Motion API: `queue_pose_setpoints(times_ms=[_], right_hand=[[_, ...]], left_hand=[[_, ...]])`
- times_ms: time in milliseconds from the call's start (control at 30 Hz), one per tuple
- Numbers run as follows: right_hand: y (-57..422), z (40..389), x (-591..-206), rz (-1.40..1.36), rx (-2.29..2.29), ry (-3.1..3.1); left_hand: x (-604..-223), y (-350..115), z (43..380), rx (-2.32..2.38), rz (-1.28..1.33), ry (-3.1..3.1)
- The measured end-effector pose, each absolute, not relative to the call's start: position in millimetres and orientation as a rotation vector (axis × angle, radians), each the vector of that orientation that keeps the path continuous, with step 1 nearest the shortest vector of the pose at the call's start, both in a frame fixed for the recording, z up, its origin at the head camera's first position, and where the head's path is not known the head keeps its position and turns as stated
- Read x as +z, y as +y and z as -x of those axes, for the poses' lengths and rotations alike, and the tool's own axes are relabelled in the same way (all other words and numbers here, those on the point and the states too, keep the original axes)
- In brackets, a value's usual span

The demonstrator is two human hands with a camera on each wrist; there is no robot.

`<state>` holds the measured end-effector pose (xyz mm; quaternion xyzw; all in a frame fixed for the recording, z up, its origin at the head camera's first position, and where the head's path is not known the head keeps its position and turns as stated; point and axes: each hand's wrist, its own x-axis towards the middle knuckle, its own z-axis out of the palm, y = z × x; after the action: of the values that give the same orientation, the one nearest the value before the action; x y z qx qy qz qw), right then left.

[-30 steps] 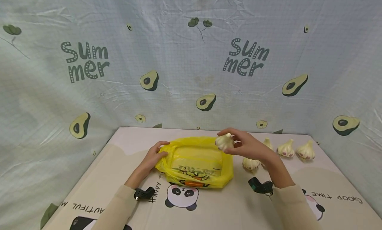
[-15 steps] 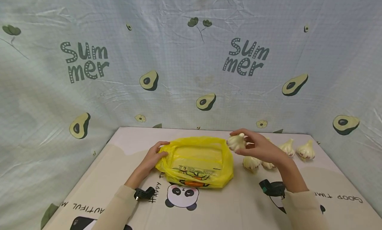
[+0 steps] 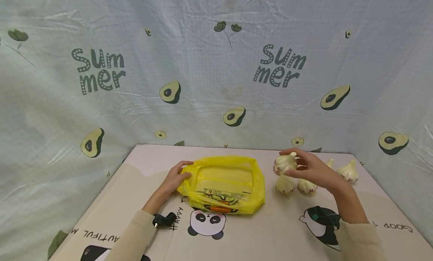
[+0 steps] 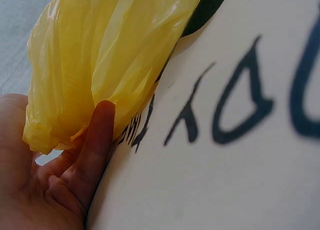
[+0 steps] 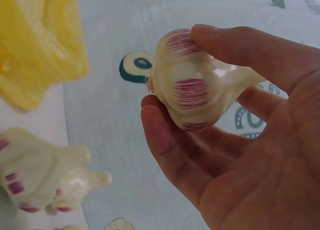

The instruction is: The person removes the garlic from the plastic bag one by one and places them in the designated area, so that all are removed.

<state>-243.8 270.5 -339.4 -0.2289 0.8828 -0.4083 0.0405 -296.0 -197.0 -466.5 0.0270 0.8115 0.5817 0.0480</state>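
Note:
My right hand holds a garlic bulb above the table, right of the yellow plastic bag. In the right wrist view, thumb and fingers curl round the white, purple-streaked bulb. My left hand grips the bag's left side; in the left wrist view its thumb and fingers pinch the yellow plastic. The bag lies spread in a rectangular shape with raised edges. Just below the held bulb sit two more garlic bulbs. Another bulb is mostly hidden behind my right hand.
A further garlic bulb rests near the table's right edge. The pale printed tablecloth carries panda drawings and lettering. Behind the table hangs a white curtain printed with avocados.
My right hand has moved rightward with the garlic bulb, from above the bag's right edge to above the other bulbs. The left hand and bag have stayed in place.

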Motion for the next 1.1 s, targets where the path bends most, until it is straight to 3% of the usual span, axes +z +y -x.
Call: queue_pose_setpoints(times_ms=[1100], right_hand=[[355, 237, -349, 0.476, -1.285, 2.789]], left_hand=[[-468, -197, 296, 1.786, -0.088, 2.456]])
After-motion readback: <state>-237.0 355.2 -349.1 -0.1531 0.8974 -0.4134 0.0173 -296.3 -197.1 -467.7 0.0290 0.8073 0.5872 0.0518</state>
